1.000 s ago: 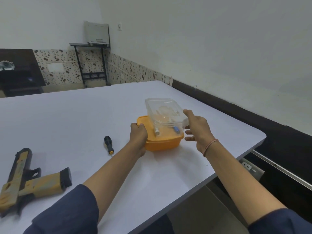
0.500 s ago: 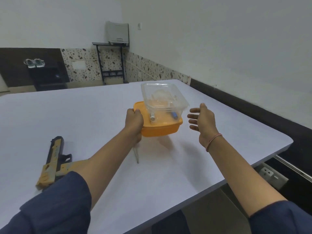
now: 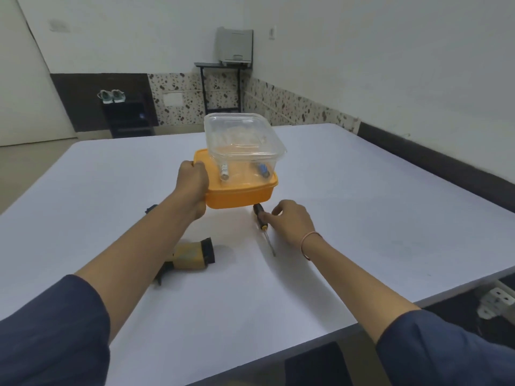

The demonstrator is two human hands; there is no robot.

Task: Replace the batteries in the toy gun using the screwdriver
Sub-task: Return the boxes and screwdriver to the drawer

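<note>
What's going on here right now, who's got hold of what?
A person's left hand grips the edge of an orange box, which looks lifted off the table. A clear tub holding two batteries sits on top of it. The right hand pinches the handle of the screwdriver, which lies on the table. The toy gun lies nearer the person, partly hidden under the left forearm, with neither hand on it.
</note>
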